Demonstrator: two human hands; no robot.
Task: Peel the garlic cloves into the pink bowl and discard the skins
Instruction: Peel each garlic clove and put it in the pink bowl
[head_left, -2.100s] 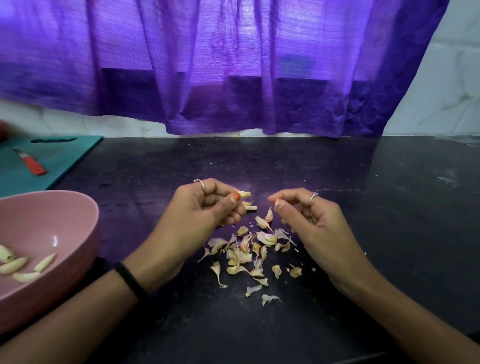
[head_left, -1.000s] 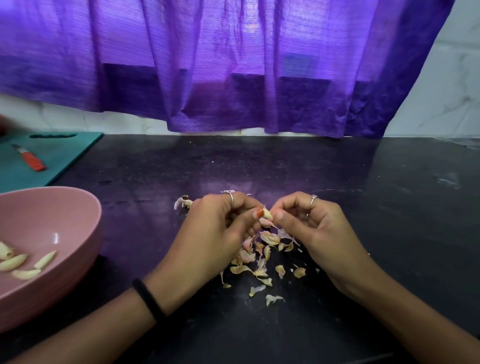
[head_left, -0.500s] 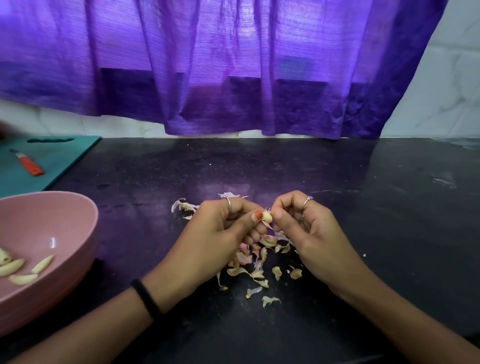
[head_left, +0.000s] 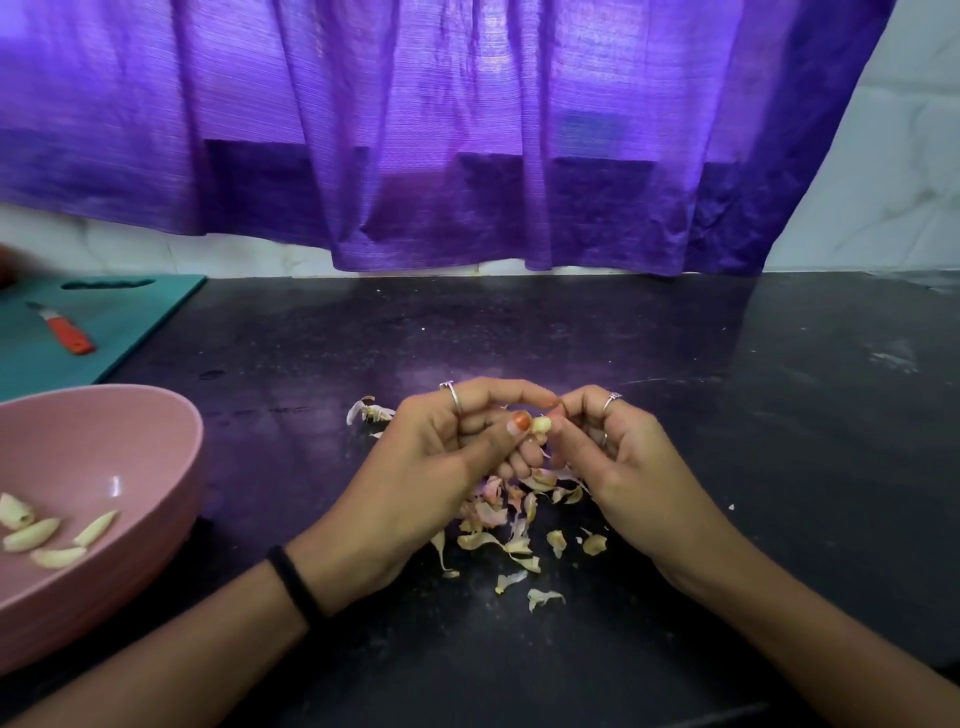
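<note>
Now both hands, left hand (head_left: 436, 457) and right hand (head_left: 618, 457), pinch one garlic clove (head_left: 541, 425) (half bare); next, pull off skin, drop it left into the pink bowl (head_left: 156, 415).

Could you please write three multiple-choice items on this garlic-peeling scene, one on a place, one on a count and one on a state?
1. Where is the pink bowl?
A. left of the hands
B. right of the hands
C. on the cutting board

2. How many peeled cloves lie in the bowl?
A. one
B. four
C. nine

3. What holds the garlic clove?
A. nothing
B. left hand alone
C. both hands

Answers:
1 A, it sits at the frame's left edge.
2 B, four pale cloves show.
3 C, the left hand and right hand pinch it together.
</note>
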